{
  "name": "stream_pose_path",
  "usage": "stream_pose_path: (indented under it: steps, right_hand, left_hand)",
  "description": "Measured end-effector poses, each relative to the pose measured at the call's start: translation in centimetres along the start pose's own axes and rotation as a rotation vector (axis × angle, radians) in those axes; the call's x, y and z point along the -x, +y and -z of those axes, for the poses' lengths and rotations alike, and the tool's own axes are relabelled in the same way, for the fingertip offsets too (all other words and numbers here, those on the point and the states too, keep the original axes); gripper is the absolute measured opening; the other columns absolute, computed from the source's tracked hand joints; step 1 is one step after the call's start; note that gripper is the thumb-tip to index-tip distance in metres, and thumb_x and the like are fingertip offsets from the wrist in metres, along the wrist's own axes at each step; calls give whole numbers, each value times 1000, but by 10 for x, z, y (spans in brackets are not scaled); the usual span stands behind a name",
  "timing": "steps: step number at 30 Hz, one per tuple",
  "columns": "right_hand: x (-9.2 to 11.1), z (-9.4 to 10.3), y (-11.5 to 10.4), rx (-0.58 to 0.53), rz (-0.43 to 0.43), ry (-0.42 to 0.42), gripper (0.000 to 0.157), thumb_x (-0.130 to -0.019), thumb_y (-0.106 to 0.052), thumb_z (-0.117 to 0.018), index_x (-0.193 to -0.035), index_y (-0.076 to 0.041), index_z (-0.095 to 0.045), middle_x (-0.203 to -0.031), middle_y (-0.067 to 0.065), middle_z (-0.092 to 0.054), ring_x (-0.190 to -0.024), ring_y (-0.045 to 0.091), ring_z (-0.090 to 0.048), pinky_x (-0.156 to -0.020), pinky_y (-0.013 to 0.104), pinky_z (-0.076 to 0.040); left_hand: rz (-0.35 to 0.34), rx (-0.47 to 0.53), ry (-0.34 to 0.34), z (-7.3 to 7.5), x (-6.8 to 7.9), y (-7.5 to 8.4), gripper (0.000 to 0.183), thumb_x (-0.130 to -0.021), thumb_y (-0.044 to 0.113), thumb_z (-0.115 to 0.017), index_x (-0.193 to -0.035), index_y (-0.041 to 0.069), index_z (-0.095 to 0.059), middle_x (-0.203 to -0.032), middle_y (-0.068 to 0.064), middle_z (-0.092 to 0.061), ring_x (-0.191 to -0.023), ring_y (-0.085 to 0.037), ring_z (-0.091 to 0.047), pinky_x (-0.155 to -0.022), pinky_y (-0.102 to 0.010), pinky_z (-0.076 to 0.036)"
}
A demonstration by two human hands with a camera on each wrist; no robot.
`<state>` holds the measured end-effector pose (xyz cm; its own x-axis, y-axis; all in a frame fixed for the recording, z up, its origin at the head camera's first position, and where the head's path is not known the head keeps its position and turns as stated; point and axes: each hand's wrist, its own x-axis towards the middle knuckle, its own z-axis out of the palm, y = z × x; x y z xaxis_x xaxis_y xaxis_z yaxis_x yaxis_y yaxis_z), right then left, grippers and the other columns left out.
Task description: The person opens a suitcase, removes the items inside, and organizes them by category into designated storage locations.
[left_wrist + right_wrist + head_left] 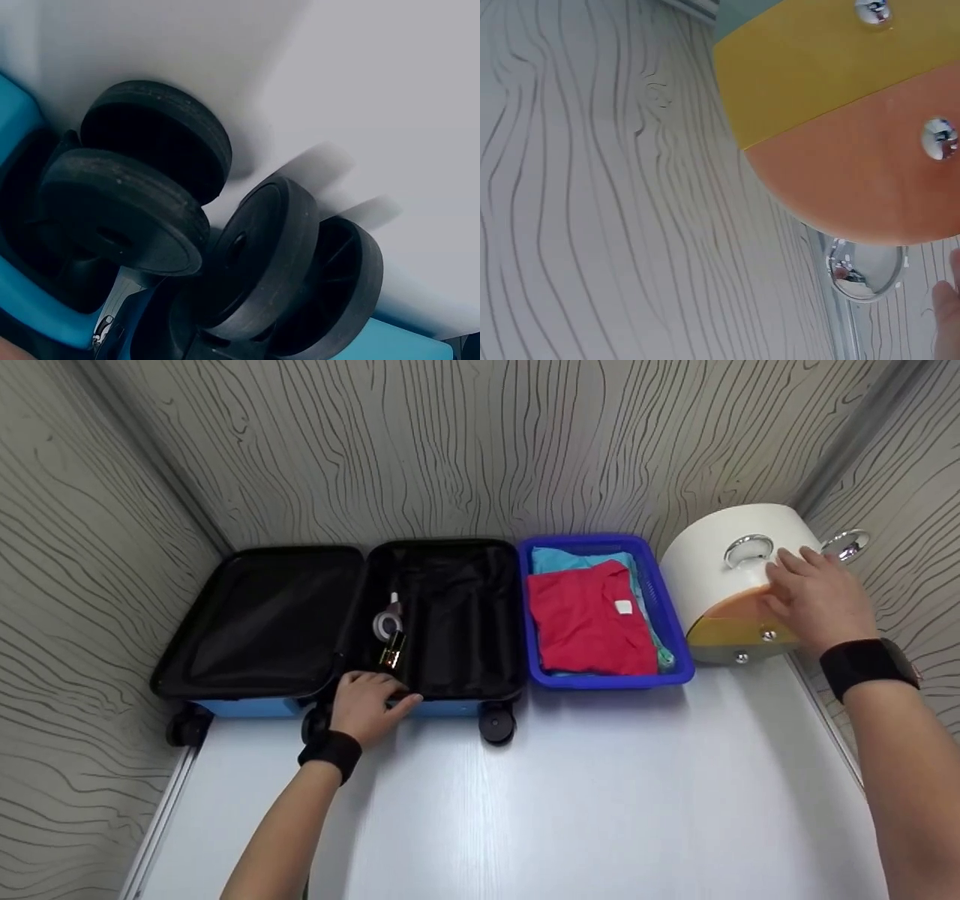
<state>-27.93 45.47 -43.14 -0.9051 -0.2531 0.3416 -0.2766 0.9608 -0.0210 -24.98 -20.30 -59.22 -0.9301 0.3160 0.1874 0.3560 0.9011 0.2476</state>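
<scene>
My left hand (369, 709) rests on the near rim of an open suitcase (450, 690), thumb stretched along the edge. Just beyond its fingers, a gold-coloured shiny item (392, 651) and a roll of white tape (387, 625) lie inside the black lining. At the far right, my right hand (823, 598) lies over the front edge of a rounded white storage box (705, 547), close to its chrome handles. Orange and yellow drawer fronts (817, 82) with chrome knobs fill much of the right wrist view, where only fingertips (946, 307) show.
Between suitcase and storage box stands a blue plastic basket (607, 682) holding a folded red garment (585, 622) over turquoise cloth. Black suitcase wheels (255, 255) stick out at the front. The suitcase's other half (262, 622) lies flat at left. Wood-patterned walls (450, 450) enclose the white table.
</scene>
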Motion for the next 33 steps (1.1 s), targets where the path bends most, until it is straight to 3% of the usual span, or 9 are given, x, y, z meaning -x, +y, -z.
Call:
stream_pose_path:
  steps: [3,6,13,16,20,23,25,29,33]
  right_hand:
    - [8,3,1,-32,12,-4,50,-88,-15,-80,-130,7,-63,-141,29,-55,-135,49,-44,-113,60,-33]
    - [15,6,1,-20,18,-1,49,-86,-15,-82,-128,4,-66,-137,27,-59,-131,47,-50,-99,65,-44]
    - [25,19,-1,22,43,-2,49,-79,-20,-87,-122,1,-72,-128,23,-66,-116,46,-61,-85,63,-51]
    - [27,26,-5,12,12,-36,40,-86,-24,-80,-118,-1,-75,-126,20,-68,-112,45,-64,-80,61,-52]
    - [20,34,-9,-44,-127,-69,38,-100,-34,-61,-115,-2,-76,-112,22,-72,-95,45,-68,-70,59,-51]
    - [9,37,-11,-130,-258,-100,52,-105,-44,-50,-128,0,-65,-120,31,-66,-95,53,-62,-73,64,-46]
    - [1,39,-12,-198,-322,-146,63,-107,-51,-43,-146,-2,-51,-138,34,-54,-110,60,-54,-84,70,-42]
    - [-9,40,-14,-266,-337,-239,74,-107,-58,-34,-160,-7,-32,-146,36,-45,-122,63,-44,-95,76,-33]
    - [-13,39,-18,-247,-311,-229,64,-107,-56,-40,-143,-6,-56,-124,31,-62,-103,51,-54,-86,67,-41]
  left_hand:
    - [3,-4,-3,1,0,0,67,-95,76,-43,-109,21,-78,-115,-4,-73,-116,-29,-61,-110,-50,-32]
    - [3,-2,-7,2,0,0,68,-95,77,-42,-109,21,-78,-116,-4,-73,-117,-29,-61,-110,-50,-32]
    - [-4,4,0,2,1,1,67,-96,76,-43,-108,21,-78,-114,-4,-73,-115,-29,-62,-109,-49,-33]
    - [-3,9,-3,2,1,1,66,-96,76,-43,-109,21,-78,-115,-4,-72,-116,-29,-61,-110,-49,-32]
    - [2,15,-4,2,1,1,65,-96,76,-43,-110,22,-78,-118,-4,-72,-117,-29,-61,-110,-50,-32]
    - [-4,18,10,0,1,1,65,-96,75,-44,-109,22,-78,-116,-4,-72,-116,-29,-61,-110,-51,-32]
    - [-9,19,21,-1,0,1,65,-96,75,-44,-109,21,-78,-115,-4,-72,-115,-29,-61,-110,-52,-32]
    - [-6,20,30,-2,0,0,65,-96,76,-44,-108,21,-78,-114,-3,-72,-115,-28,-61,-110,-52,-33]
    - [-2,16,18,-1,1,0,67,-96,76,-43,-109,21,-78,-115,-4,-72,-116,-29,-61,-110,-52,-32]
